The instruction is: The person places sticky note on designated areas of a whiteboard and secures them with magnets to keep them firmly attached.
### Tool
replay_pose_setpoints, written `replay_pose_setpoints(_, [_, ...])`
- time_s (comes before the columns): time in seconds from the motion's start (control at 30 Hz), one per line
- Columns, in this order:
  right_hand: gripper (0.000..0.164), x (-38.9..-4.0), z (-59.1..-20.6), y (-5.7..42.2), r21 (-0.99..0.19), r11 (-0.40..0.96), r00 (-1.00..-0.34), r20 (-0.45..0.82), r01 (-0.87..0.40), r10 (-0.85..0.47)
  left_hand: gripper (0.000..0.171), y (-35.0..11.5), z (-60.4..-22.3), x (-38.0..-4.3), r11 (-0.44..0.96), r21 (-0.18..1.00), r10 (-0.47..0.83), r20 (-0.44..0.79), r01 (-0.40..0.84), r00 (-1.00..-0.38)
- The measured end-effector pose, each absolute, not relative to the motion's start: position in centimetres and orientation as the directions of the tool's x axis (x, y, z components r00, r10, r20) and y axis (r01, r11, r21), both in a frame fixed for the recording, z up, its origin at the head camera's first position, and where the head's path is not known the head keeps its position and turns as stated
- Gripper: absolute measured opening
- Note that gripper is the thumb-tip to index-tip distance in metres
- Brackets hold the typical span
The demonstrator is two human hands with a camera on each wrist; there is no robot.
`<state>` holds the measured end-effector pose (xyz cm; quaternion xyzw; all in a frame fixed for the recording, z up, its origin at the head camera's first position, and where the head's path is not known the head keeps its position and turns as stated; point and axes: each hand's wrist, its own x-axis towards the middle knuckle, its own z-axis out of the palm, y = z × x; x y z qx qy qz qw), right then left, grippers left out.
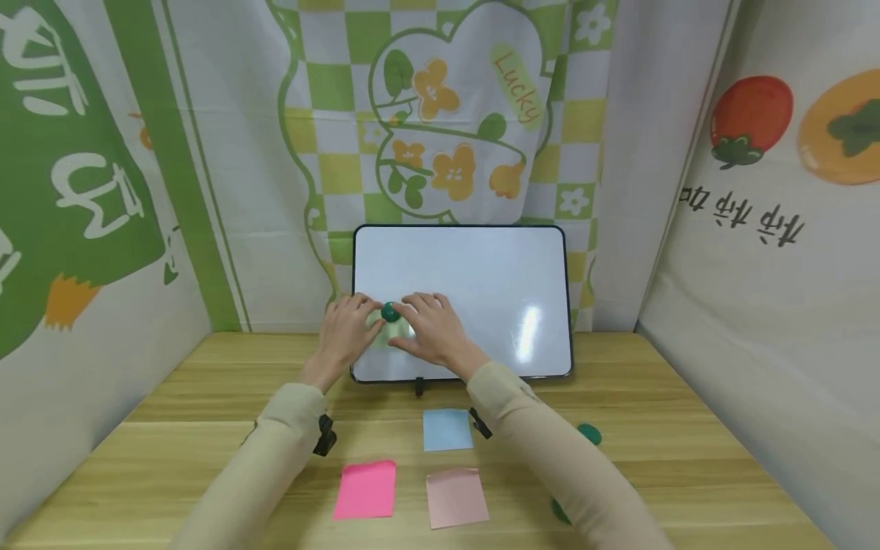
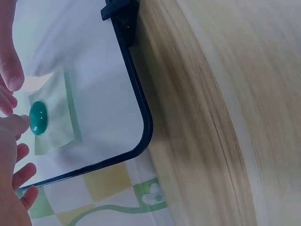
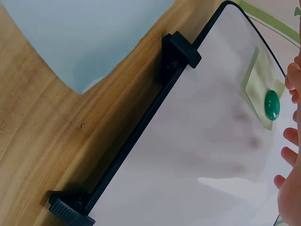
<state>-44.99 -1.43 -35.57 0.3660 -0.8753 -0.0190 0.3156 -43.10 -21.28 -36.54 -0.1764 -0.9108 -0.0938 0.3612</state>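
A white board [image 1: 481,290] with a black frame stands tilted at the back of the wooden table [image 1: 687,428]. Low on its left side a pale green sticky note [image 2: 56,101] lies under a round green magnet [image 1: 390,311]. My left hand [image 1: 347,328] rests on the board just left of the magnet, and one fingertip [image 2: 14,125] touches the magnet's edge. My right hand [image 1: 433,325] lies flat on the board just right of it, its fingers [image 3: 288,136] straight and a little clear of the magnet [image 3: 272,104].
Three sticky notes lie before the board: blue [image 1: 447,429], bright pink [image 1: 366,490] and pale pink [image 1: 457,497]. Two more green magnets [image 1: 589,434] [image 1: 560,510] sit by my right sleeve. Black clip feet [image 3: 181,49] hold the board's lower edge. Printed cloth walls close in three sides.
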Motion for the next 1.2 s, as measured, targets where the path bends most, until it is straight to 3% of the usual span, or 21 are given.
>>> replay_pose_setpoints(0.4, [0.082, -43.4, -35.7, 1.1, 0.122, 0.768, -0.679, 0.396, -0.628, -0.618, 0.060, -20.4, -35.9, -41.2, 0.891, -0.009, 0.378, 0.570, 0.454, -0.730])
replay_pose_setpoints(0.77, [0.091, -42.0, -36.5, 5.5, 0.041, 0.780, -0.726, 0.338, -0.624, -0.598, 0.073, -20.4, -36.5, -39.5, 0.874, 0.025, 0.412, 0.491, 0.485, -0.768])
replay_pose_setpoints(1.2, [0.092, -40.2, -37.5, 7.5, -0.010, 0.776, -0.745, 0.287, -0.631, -0.602, 0.082, -20.2, -37.2, -38.2, 0.872, 0.080, 0.421, 0.380, 0.483, -0.823])
